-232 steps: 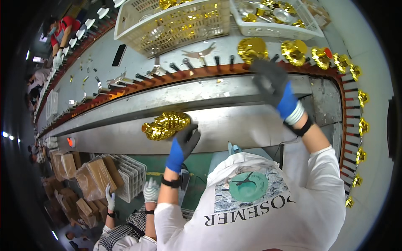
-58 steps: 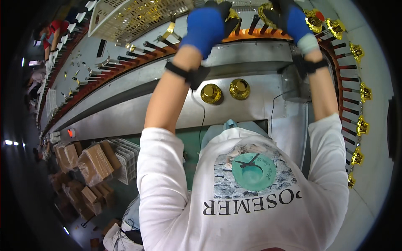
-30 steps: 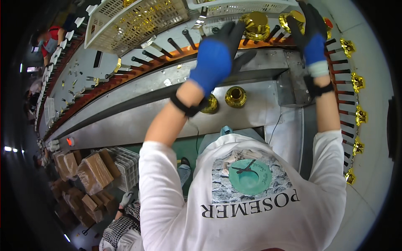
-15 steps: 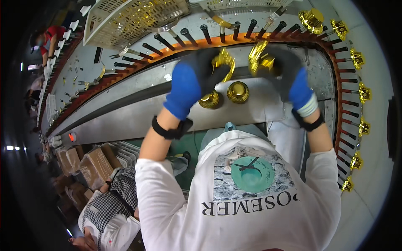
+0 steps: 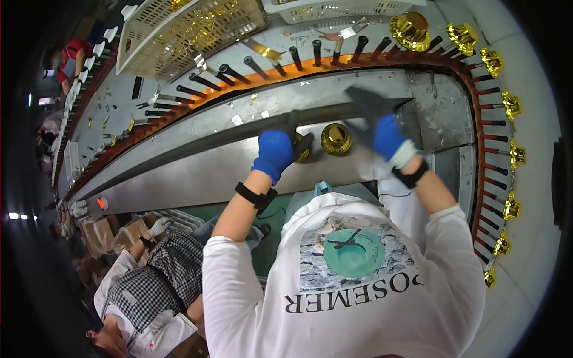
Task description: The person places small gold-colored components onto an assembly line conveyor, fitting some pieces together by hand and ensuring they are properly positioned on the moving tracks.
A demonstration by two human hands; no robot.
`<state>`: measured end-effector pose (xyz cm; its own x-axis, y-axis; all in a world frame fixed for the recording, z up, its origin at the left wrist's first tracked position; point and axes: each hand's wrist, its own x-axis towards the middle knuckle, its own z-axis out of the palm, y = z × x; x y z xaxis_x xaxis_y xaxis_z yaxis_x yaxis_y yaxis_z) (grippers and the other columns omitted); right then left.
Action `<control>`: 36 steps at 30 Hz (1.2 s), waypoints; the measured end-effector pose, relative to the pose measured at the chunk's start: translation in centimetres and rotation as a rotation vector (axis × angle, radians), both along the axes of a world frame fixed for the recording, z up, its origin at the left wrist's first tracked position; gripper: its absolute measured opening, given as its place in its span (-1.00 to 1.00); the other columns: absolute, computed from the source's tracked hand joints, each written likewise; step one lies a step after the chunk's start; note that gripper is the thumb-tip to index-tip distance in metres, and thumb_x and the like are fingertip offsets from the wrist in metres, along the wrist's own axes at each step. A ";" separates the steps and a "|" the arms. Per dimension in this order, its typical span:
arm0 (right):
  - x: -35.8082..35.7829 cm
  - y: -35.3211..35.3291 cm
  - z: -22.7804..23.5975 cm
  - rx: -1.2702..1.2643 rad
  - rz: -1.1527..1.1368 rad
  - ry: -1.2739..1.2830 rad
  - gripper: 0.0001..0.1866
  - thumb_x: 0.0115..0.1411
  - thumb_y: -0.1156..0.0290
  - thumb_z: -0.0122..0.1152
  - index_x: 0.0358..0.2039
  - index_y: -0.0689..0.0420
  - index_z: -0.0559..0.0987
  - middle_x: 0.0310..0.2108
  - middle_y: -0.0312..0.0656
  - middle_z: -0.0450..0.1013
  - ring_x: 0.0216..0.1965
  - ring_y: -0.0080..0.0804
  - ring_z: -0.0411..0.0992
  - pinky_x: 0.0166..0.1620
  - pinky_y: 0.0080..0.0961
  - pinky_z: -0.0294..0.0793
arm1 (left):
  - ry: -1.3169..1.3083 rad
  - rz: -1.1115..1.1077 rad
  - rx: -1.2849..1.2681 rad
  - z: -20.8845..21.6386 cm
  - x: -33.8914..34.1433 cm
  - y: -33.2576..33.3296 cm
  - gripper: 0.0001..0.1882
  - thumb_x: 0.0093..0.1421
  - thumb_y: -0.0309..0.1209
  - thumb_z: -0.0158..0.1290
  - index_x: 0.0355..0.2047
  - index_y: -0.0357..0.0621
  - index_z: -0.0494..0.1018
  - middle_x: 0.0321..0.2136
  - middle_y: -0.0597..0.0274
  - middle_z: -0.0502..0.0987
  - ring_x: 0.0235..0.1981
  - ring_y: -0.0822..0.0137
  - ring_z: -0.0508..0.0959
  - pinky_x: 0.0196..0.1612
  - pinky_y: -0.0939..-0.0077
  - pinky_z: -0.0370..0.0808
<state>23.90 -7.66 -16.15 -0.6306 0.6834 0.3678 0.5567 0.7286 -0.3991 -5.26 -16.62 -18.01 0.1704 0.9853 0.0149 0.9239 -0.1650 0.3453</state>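
Note:
Two shiny gold hat-shaped pieces stand side by side on the metal ledge in front of me. My left hand, in a blue and dark glove, is closed around the left gold hat and hides much of it. The right gold hat stands free between my hands, its flat round top up. My right hand, gloved alike and blurred by motion, is just to the right of that hat, fingers apart and nothing in it.
A curved orange conveyor track with several dark upright pegs runs beyond the ledge. Gold hats sit along its right side. White plastic baskets stand behind it, one holding gold scraps. A co-worker in a checked apron is at lower left.
The crumpled gold pieces have left both hands. My left hand has come down onto the left hat; my right hand has moved slightly left. The pegs and hats on the track have shifted leftward.

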 end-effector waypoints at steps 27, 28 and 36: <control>-0.9 -0.6 -1.9 -0.174 0.172 0.186 -0.57 0.16 0.38 0.44 0.07 0.07 0.67 -0.06 0.04 0.65 -0.02 0.13 0.59 0.05 -0.02 0.60 | -0.216 0.135 -0.036 -1.1 -1.3 -1.3 -0.43 0.24 -0.04 0.33 0.13 -0.12 0.59 -0.32 -0.05 0.69 -0.32 -0.10 0.70 -0.28 0.02 0.62; -1.7 -0.8 -3.6 -0.173 0.179 0.189 -0.57 0.16 0.38 0.44 0.07 0.07 0.67 -0.06 0.04 0.65 -0.02 0.13 0.59 0.05 -0.02 0.60 | -0.163 0.125 0.064 -2.7 -0.8 -1.7 -0.44 0.25 -0.04 0.32 0.12 -0.13 0.59 -0.33 -0.07 0.70 -0.31 -0.13 0.70 -0.27 -0.01 0.62; -1.0 0.2 -6.1 -0.165 0.064 -0.110 -0.53 0.21 0.28 0.41 0.14 0.08 0.64 0.09 0.03 0.60 0.09 0.12 0.56 0.14 -0.01 0.55 | 0.222 0.070 0.098 -3.4 0.8 -1.2 -0.14 0.25 0.14 0.26 0.36 -0.19 0.37 -0.01 -0.31 0.65 -0.17 -0.29 0.70 -0.15 -0.06 0.65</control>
<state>22.95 -7.48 -22.28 -0.7050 0.6858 0.1807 0.5579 0.6937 -0.4556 -4.44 -17.81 -21.38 0.1120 0.9904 0.0808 0.9856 -0.1211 0.1180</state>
